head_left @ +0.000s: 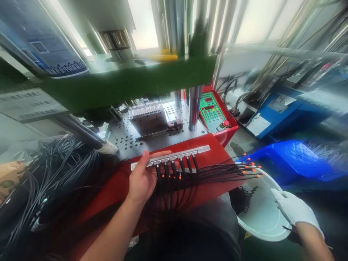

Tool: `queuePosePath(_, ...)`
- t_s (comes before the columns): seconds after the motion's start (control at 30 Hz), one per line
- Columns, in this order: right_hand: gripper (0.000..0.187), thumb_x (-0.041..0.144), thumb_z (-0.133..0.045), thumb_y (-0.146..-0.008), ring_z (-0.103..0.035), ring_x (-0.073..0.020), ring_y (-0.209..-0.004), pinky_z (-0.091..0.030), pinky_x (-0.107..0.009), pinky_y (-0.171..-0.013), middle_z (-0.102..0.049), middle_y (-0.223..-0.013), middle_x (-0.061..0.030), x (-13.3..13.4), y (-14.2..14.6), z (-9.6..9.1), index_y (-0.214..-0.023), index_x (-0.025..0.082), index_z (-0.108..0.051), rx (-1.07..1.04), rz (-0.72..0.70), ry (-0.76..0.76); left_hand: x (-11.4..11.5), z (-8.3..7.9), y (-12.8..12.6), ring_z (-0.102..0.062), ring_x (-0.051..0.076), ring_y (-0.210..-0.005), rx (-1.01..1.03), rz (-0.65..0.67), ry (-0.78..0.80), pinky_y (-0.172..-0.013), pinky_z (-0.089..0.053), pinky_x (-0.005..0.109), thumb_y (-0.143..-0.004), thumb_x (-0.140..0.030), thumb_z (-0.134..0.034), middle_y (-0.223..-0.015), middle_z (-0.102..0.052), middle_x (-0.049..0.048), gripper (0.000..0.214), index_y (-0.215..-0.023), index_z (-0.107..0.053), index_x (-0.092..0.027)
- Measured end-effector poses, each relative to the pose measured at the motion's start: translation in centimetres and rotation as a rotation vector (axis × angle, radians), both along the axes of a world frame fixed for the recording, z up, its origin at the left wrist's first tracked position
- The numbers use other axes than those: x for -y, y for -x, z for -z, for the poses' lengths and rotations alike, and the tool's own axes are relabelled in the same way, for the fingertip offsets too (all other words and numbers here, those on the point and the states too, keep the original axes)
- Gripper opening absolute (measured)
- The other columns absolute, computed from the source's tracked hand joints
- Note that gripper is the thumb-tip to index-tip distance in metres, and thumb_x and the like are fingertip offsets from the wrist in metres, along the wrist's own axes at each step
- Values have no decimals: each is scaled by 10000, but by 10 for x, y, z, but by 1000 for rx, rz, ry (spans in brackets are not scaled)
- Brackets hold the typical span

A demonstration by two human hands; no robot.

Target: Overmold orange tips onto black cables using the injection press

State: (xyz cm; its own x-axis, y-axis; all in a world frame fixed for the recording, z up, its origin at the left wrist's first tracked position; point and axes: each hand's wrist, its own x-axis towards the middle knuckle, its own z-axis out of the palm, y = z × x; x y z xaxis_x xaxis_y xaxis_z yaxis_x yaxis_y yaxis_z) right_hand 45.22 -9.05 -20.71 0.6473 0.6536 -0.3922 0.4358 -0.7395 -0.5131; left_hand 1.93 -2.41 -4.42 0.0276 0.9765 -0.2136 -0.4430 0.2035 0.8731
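My bare left hand (143, 179) grips the left part of a long metal mould bar (174, 156), thumb on top and fingers beneath. Several black cable ends (182, 165) sit side by side along the bar, and their cables hang down below it. More black cables with orange tips (248, 167) lie to the right across the red table. My right hand (297, 208), in a white glove, is at the right rim of a white bucket (272, 230). Its fingers are pressed together, and whatever they hold is hidden. A thin dark piece with a reddish tip shows just below that hand.
A green press with steel columns (194, 108) stands ahead, with a metal block (148, 117) on its perforated plate. Right of it is a red control box (214, 112). Bundled grey cables (40, 181) lie at left. A blue container (293, 157) stands behind the bucket.
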Motion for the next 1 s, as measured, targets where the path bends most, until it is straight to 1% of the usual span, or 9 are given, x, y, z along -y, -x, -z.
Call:
queuePosePath(0.07,298,476,-609,-659,-617,-256,-622,-494,-415,-703,-681,-737,-115,-6,18,-15,-748,198,-671,-150,63,-18,2,-3,0,-674,310,-781,-7,7,0,-681,-547,389,-862,-519,-501,-838,-710,172,566,-1120,-676,-46)
queuePosePath(0.13,359,474,-597,-697,-617,-211,-651,-504,-347,-697,-687,-785,-90,-12,44,-41,-898,185,-669,-283,142,-180,2,-6,0,-674,308,-763,-20,14,9,-668,-546,386,-865,-521,-492,-810,-708,173,572,-1105,-681,-37)
queuePosePath(0.2,411,495,-619,-702,-601,-183,-640,-501,-304,-642,-683,-794,-75,-18,73,-70,-960,179,-664,-345,113,-350,2,-9,-2,-673,305,-746,-36,31,26,-656,-546,384,-866,-530,-482,-782,-704,174,583,-1086,-688,-32)
queuePosePath(0.3,435,547,-607,-756,-595,-159,-655,-489,-267,-619,-676,-820,-69,-32,119,-105,-971,173,-667,-438,-116,-492,0,-9,-6,-670,294,-708,-41,93,53,-635,-544,375,-867,-537,-471,-735,-697,170,580,-1039,-706,-36)
queuePosePath(0.4,454,560,-488,-864,-566,-130,-612,-466,-253,-604,-647,-753,-43,-46,161,-125,-1037,171,-646,-644,-410,-542,0,-9,-10,-662,281,-644,-39,169,103,-604,-541,371,-857,-562,-468,-683,-685,165,590,-951,-729,-41)
queuePosePath(0.47,476,546,-387,-921,-498,-103,-507,-419,-241,-542,-591,-629,-11,-54,184,-131,-1001,163,-657,-826,-571,-491,1,-11,-10,-656,273,-620,-49,192,148,-605,-542,377,-855,-570,-462,-679,-683,165,597,-894,-735,-41)
queuePosePath(0.53,502,525,-340,-946,-403,-80,-427,-356,-231,-490,-496,-504,22,-58,200,-133,-900,153,-675,-930,-647,-422,1,-12,-7,-655,263,-627,-51,189,190,-620,-543,371,-865,-566,-444,-698,-685,164,603,-875,-734,-38)
queuePosePath(0.7,485,490,-336,-959,-323,-71,-409,-291,-229,-469,-396,-439,50,-59,213,-129,-861,156,-674,-1000,-647,-369,-2,-9,0,-642,231,-613,-44,138,270,-597,-530,319,-872,-513,-435,-683,-677,150,564,-869,-729,-32)
queuePosePath(1.0,439,494,-400,-943,-347,-63,-413,-276,-217,-456,-415,-461,53,-57,211,-127,-917,153,-675,-980,-570,-393,-8,1,4,-626,230,-565,-42,200,152,-589,-530,346,-836,-454,-483,-647,-666,144,475,-865,-731,-50)
